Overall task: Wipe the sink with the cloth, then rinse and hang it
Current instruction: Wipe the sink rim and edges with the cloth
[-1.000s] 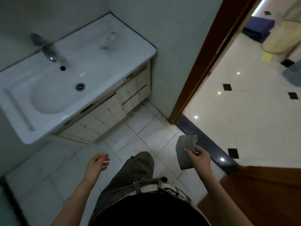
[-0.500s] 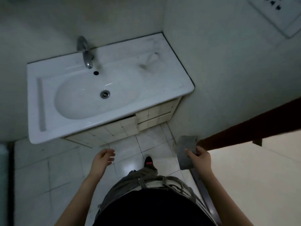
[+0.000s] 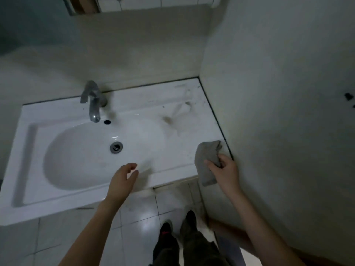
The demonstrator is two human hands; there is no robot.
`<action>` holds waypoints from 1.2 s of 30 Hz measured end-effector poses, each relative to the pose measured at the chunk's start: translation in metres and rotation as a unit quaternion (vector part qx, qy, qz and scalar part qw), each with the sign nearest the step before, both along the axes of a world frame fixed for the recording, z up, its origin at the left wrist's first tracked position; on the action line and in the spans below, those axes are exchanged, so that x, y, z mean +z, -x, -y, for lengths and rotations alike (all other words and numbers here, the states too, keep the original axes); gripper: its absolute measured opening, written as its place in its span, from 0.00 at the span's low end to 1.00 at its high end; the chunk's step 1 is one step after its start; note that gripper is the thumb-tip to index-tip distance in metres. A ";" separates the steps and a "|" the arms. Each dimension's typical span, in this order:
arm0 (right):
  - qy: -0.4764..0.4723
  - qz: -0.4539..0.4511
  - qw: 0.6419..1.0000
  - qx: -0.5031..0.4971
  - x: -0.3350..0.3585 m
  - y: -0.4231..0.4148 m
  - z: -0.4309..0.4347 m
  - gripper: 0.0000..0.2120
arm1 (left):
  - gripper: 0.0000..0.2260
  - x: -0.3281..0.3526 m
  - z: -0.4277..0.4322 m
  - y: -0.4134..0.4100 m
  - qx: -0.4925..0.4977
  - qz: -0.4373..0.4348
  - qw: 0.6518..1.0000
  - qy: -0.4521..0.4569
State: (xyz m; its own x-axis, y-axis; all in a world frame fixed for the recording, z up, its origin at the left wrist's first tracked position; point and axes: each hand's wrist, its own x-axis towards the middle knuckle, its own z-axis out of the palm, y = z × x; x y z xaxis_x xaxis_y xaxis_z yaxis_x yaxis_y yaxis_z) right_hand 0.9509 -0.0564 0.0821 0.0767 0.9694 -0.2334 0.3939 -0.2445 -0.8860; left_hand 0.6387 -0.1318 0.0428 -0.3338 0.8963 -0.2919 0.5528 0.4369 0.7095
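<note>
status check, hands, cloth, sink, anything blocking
Left hand open, empty, over sink front rim. Right hand grips grey cloth, not on sink yet. Basin clear; dirty smudge right of faucet.

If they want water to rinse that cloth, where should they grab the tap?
Probably the lever atop the tap, taken from above by the empty left hand: it juts out clear of the spout, and the right hand holds the cloth.
</note>
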 end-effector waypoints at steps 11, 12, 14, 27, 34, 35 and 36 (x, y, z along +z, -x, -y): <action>0.004 0.243 0.959 0.147 -0.084 0.040 -0.124 0.14 | 0.19 -0.059 -0.023 0.004 -0.135 -0.192 0.967 0.094; -0.020 0.284 0.949 0.139 -0.086 0.040 -0.123 0.19 | 0.18 -0.060 -0.023 0.008 -0.145 -0.193 0.966 0.092; -0.093 0.331 0.929 0.138 -0.087 0.041 -0.119 0.32 | 0.18 -0.062 -0.022 0.017 -0.158 -0.205 0.962 0.083; -0.147 0.454 0.843 0.248 -0.131 0.080 -0.199 0.32 | 0.13 -0.079 -0.015 0.033 -0.129 -0.230 0.964 0.016; -0.176 0.459 0.851 0.186 -0.139 0.112 -0.275 0.29 | 0.10 -0.088 -0.023 0.038 -0.141 -0.224 0.964 0.014; -0.175 0.461 0.854 0.165 -0.140 0.117 -0.276 0.31 | 0.10 -0.088 -0.025 0.037 -0.140 -0.230 0.963 0.007; -0.176 0.456 0.859 0.153 -0.141 0.123 -0.275 0.32 | 0.10 -0.087 -0.026 0.037 -0.139 -0.237 0.961 -0.005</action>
